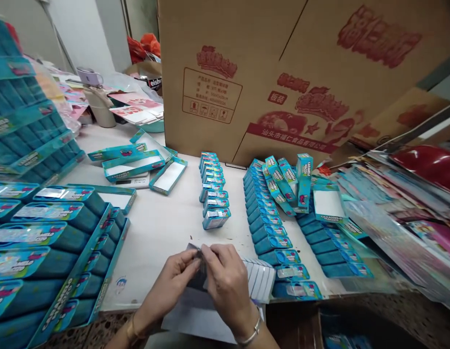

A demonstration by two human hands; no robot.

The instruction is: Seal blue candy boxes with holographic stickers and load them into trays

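Observation:
My left hand (178, 275) and my right hand (227, 271) meet at the front middle of the table, thumbs and fingers pinched together. Between them is a thin dark grey sheet (198, 280), partly covered by my fingers; its exact kind is unclear. Under the hands lies white paper (199, 317). Beside my right hand stands a row of white-sided small boxes (259, 278). Ahead of the hands, small blue boxes (216, 217) stand in a line. To their right runs a longer row of blue boxes (268, 230).
Blue cartons are stacked in trays (70, 286) at the left. Empty display trays (168, 175) lie near the back. A big cardboard box (261, 82) walls off the rear. Piled packaging (384, 189) covers the right side, and a mug (89, 76) sits at back left.

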